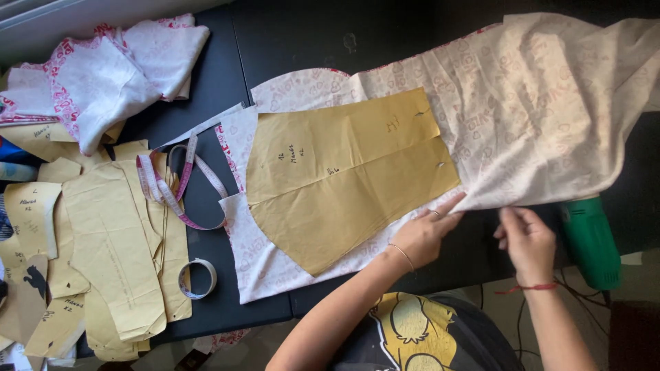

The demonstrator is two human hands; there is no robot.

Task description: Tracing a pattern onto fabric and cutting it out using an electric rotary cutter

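Pretty clearly a small sewing or tailoring workroom. A black worktable (220, 89) is spread with pale printed cotton fabric (536, 103), and a tan paper pattern piece (344, 178) is laid on it. Left of that piece, a pink measuring tape (180, 185), a roll of tape (198, 278) and more stacked tan paper patterns (110, 254) can be seen.

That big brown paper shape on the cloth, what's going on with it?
The brown paper pattern lies flat on pale printed fabric spread over a dark table. The left hand presses the fabric's edge just beside the pattern, and the right hand pinches that edge further along. More paper pieces and a measuring tape lie to the side.
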